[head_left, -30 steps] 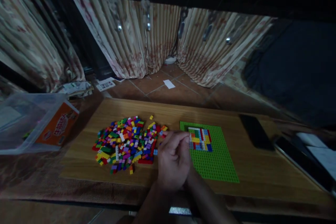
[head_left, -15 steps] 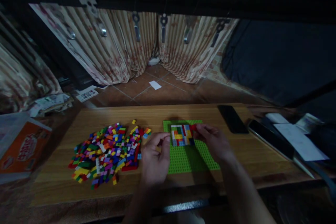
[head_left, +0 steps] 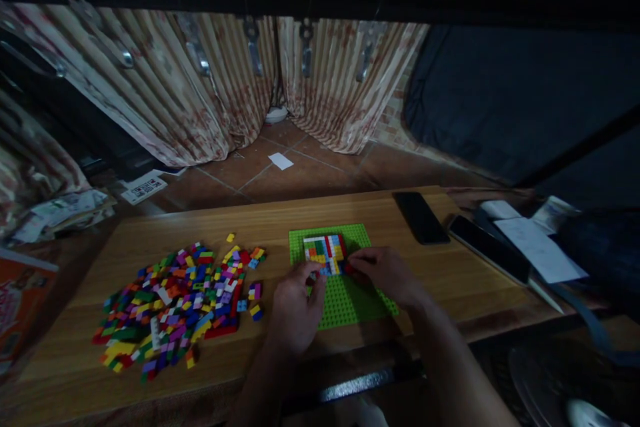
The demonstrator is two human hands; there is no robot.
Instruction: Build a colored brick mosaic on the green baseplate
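Observation:
A patch of small multicoloured toy bricks (head_left: 326, 253) sits on the green studded baseplate (head_left: 345, 303), with a red strip along its right edge. My left hand (head_left: 296, 307) is at the patch's lower left corner, thumb and index finger curled close together. Something small and reddish shows at those fingertips, too small to make out. At the lower right corner, my right hand (head_left: 385, 273) pinches a dark red brick (head_left: 347, 267) against the patch's side; the fingers partly cover it.
Left of the baseplate, a large heap of loose bricks (head_left: 175, 300) spreads over the wooden table (head_left: 240, 363). A black phone (head_left: 421, 217) lies at the back right, near another dark slab-shaped device (head_left: 490, 248) and papers (head_left: 543, 250). An orange box (head_left: 23, 303) stands at far left.
My right hand has moved from the patch's upper right corner down to its lower right. A red strip now lines the right edge. The view has shifted rightward.

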